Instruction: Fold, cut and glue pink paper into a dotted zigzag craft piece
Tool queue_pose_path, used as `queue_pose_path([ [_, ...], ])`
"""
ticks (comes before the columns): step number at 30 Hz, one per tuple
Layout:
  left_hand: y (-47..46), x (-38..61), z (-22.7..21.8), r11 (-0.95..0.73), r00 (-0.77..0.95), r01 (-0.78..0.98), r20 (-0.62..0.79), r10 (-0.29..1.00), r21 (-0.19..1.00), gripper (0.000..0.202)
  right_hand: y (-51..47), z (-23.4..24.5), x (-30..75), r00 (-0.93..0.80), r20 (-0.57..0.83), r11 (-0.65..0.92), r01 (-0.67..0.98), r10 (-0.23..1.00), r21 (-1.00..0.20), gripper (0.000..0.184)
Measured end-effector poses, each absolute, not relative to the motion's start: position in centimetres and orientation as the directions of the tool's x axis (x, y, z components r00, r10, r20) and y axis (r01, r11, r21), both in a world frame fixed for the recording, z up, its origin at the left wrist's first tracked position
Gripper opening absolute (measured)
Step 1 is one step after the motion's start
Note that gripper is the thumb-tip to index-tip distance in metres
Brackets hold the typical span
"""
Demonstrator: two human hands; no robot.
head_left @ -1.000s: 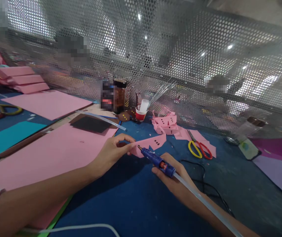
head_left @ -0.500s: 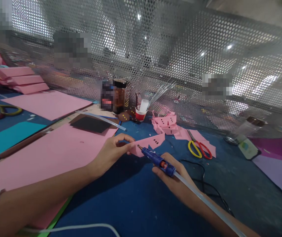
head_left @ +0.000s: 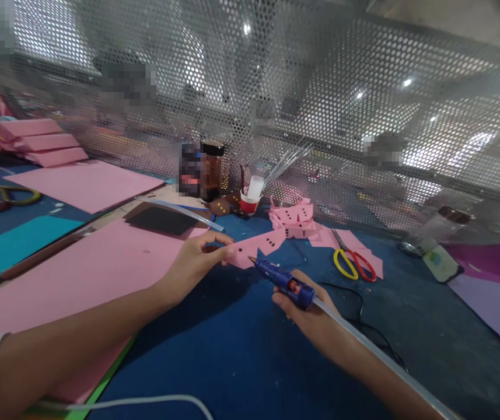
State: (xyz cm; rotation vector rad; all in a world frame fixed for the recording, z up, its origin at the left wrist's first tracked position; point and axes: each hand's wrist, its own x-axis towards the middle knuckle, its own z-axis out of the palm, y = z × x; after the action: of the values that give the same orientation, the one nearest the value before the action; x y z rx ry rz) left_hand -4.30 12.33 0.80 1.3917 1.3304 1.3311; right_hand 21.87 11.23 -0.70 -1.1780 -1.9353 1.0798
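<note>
Between thumb and fingers, my left hand (head_left: 195, 262) pinches one end of a pink paper strip (head_left: 256, 246) with small black dots. The strip is held above the blue table and points right. My right hand (head_left: 315, 315) is wrapped round a blue glue gun (head_left: 282, 281), with a long clear glue stick (head_left: 363, 344) running out of its back along my forearm. The gun's nozzle tip is at the strip's lower edge, close to my left fingers; whether it touches cannot be made out. Behind the strip lies a pile of similar dotted pink pieces (head_left: 293, 219).
Scissors with yellow and red handles (head_left: 355, 265) lie to the right. A red and white cup (head_left: 250, 203) and a dark-lidded jar (head_left: 212, 169) stand by the perforated metal screen (head_left: 320, 105). Large pink sheets (head_left: 101, 274) cover the left. A black cord (head_left: 376, 329) and white cable (head_left: 144, 401) cross the table.
The glue gun has shifted slightly right and down along the strip. A black dot near my left fingertips now shows where the nozzle was. My left hand has moved slightly left.
</note>
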Motion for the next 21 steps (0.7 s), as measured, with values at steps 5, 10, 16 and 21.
queue_pose_path([
  [5,13.4,-5.7,0.1,-0.138,-0.191,0.205,0.178,0.965,0.969,0.022,11.3,-0.4,21.6,-0.367,0.016,0.173,0.401,0.93,-0.9,0.027],
  [10,13.8,-6.1,-0.6,-0.121,-0.23,0.196,0.166,0.959,0.973,0.023,11.3,-0.1,21.6,-0.396,-0.047,0.137,0.423,0.917,-0.896,0.025],
  [16,13.8,-5.8,-0.2,-0.084,-0.245,0.103,0.107,0.964,0.991,0.022,11.3,-0.1,22.0,-0.419,-0.083,0.131,0.456,0.904,-0.881,0.022],
  [21,13.7,-5.5,0.1,-0.079,-0.263,0.098,0.103,0.959,0.992,0.022,11.5,0.0,22.6,-0.443,-0.088,0.167,0.504,0.892,-0.847,0.025],
])
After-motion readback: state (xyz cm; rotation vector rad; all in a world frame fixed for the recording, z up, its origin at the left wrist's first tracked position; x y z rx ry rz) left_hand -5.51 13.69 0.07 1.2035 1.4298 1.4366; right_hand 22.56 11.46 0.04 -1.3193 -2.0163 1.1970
